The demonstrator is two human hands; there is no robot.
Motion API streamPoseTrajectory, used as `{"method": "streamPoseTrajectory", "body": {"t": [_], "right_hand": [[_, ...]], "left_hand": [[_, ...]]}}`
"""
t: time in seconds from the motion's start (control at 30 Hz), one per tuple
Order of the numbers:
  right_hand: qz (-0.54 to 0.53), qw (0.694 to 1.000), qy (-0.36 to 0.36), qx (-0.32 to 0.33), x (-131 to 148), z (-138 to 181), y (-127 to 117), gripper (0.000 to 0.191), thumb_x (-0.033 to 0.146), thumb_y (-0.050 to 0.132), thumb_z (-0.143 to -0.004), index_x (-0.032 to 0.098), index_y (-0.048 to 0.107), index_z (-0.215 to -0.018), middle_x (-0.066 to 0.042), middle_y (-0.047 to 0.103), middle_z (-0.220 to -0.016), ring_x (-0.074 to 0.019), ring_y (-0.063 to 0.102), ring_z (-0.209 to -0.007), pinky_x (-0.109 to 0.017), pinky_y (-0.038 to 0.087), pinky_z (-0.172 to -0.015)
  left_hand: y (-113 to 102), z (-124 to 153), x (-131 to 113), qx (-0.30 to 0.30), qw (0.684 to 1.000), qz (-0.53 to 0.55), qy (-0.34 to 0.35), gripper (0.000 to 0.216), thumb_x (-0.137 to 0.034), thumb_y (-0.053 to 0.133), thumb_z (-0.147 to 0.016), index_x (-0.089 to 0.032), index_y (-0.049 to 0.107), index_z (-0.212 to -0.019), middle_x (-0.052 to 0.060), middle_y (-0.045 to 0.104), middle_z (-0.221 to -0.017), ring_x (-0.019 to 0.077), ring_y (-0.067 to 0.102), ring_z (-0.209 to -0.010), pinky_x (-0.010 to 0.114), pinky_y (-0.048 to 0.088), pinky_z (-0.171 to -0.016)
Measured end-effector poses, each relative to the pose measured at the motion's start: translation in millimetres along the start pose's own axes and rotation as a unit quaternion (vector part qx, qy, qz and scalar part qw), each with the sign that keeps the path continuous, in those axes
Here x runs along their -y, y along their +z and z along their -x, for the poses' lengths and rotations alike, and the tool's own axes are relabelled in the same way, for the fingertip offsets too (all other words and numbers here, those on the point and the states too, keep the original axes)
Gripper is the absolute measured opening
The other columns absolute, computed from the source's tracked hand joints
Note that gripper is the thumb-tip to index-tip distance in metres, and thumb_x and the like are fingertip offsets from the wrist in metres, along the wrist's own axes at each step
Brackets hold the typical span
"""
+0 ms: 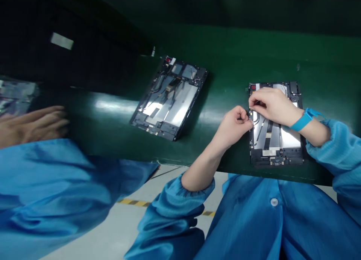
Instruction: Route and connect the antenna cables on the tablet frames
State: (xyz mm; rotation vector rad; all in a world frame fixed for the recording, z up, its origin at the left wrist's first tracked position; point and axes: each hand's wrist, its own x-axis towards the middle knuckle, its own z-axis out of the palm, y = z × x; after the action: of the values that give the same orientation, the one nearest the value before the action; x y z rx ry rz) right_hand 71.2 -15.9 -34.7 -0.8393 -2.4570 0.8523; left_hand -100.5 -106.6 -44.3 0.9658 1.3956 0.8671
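An opened tablet [290,138] lies on the green bench at the right, its silver battery, dark flat cables and black frame exposed. My left hand [233,125] is at the tablet's left edge, fingers curled and thumb tip at the frame. Over the upper left part of the same tablet rests my right hand [269,104], thumb and forefinger pinched close to the left edge. A blue band circles the right wrist. What either pinch holds, if anything, is too small to make out.
A second opened tablet [169,98] lies tilted on the green bench [222,85] to the left. At far left, a co-worker's hand [36,126] and blue sleeve are near another device [17,96], partly out of view. The bench's front edge runs below the tablets.
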Motion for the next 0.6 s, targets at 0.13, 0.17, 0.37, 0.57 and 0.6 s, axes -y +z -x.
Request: {"method": "streamPoseTrajectory", "body": {"t": [0.13,0.17,0.37,0.57,0.6], "right_hand": [[-0.024,0.999,0.023,-0.007,-3,-2,1,0.014,0.007,0.065,-0.087,0.020,0.070,-0.086,-0.002,0.070,-0.084,-0.0180,0.059,-0.078,-0.029,0.040,-0.076],[-0.028,0.999,0.026,-0.009,-3,-2,1,0.014,0.007,0.065,-0.087,0.020,0.069,-0.085,-0.002,0.070,-0.083,-0.0178,0.059,-0.078,-0.029,0.040,-0.076],[-0.039,0.999,0.033,-0.010,0,0,2,0.015,0.008,0.062,-0.087,0.020,0.069,-0.086,-0.002,0.070,-0.084,-0.0183,0.059,-0.079,-0.029,0.040,-0.077],[-0.018,0.997,0.057,-0.051,0,-5,0,0.013,0.008,0.067,-0.084,0.021,0.069,-0.085,-0.002,0.071,-0.084,-0.0205,0.061,-0.083,-0.031,0.041,-0.079],[-0.016,0.995,0.071,-0.062,-1,-6,0,0.013,0.008,0.068,-0.083,0.021,0.069,-0.085,-0.002,0.071,-0.083,-0.0205,0.062,-0.083,-0.031,0.041,-0.079]], "left_hand": [[-1,-9,-4,-0.017,0.999,-0.033,0.022,0.025,-0.012,0.063,-0.069,-0.023,0.042,-0.073,-0.010,0.044,-0.060,0.0056,0.040,-0.050,0.021,0.028,-0.051],[-1,-11,-5,-0.018,0.998,-0.049,0.021,0.024,-0.012,0.062,-0.070,-0.023,0.041,-0.073,-0.010,0.043,-0.058,0.0061,0.041,-0.049,0.021,0.027,-0.051],[-2,-13,-13,0.008,0.998,-0.064,-0.027,0.028,-0.009,0.058,-0.070,-0.025,0.036,-0.073,-0.011,0.041,-0.047,0.0076,0.041,-0.042,0.021,0.025,-0.045],[-1,-22,-24,-0.009,0.998,-0.030,-0.058,0.034,-0.005,0.060,-0.063,-0.024,0.033,-0.068,-0.012,0.033,-0.050,0.0035,0.032,-0.040,0.020,0.017,-0.042],[-1,-26,-27,-0.011,0.997,-0.037,-0.064,0.035,-0.004,0.061,-0.062,-0.024,0.033,-0.067,-0.012,0.032,-0.050,0.0028,0.029,-0.040,0.020,0.016,-0.042]]}}
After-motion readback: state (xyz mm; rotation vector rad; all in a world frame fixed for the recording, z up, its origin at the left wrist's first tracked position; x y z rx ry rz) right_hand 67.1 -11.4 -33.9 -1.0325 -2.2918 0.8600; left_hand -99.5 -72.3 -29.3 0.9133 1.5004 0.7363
